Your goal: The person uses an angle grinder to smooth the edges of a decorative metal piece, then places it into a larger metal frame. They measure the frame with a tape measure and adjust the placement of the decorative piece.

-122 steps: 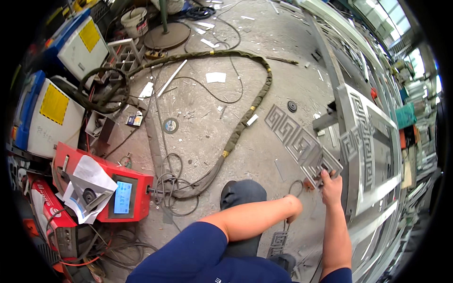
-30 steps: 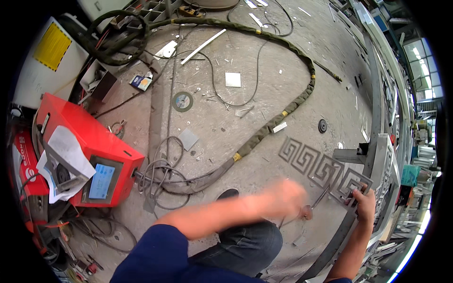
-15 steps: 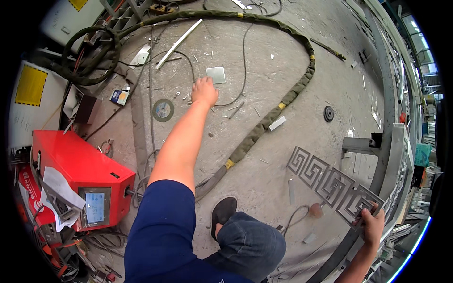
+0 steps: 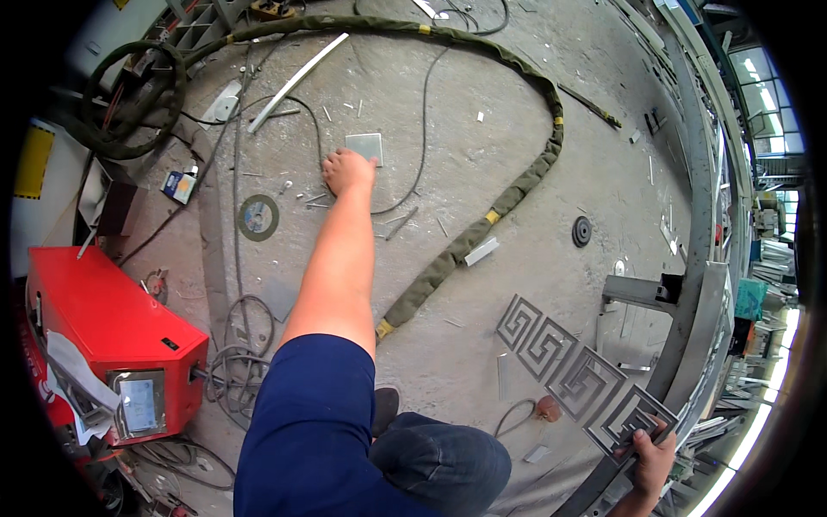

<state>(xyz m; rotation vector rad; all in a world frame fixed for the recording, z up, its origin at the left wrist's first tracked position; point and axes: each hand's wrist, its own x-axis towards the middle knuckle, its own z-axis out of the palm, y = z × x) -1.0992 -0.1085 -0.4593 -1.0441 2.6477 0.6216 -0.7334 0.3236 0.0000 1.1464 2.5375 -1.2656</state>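
Note:
My left hand (image 4: pixel 350 172) reaches down at the near left corner of a small square metal plate (image 4: pixel 364 147) that lies flat on the floor. The thumb rests over the plate's near right part and stands apart from the bent fingers, whose tips are partly hidden. Low on the right, my right hand (image 4: pixel 653 457) is closed on the near end of a long grey metal fretwork panel (image 4: pixel 573 379) with a square spiral pattern. The panel is tilted, its far end pointing up and left.
A thick green sleeved cable (image 4: pixel 523 191) curves across the floor. At left stand a red machine with a screen (image 4: pixel 121 319) and a cutting disc (image 4: pixel 258 217) on the ground. A white strip (image 4: pixel 298 83) lies beyond. Along the right runs a metal frame (image 4: pixel 689 319).
My left hand has come closer over the plate's corner, with the thumb now on it. The view has shifted, and my right hand still holds the panel.

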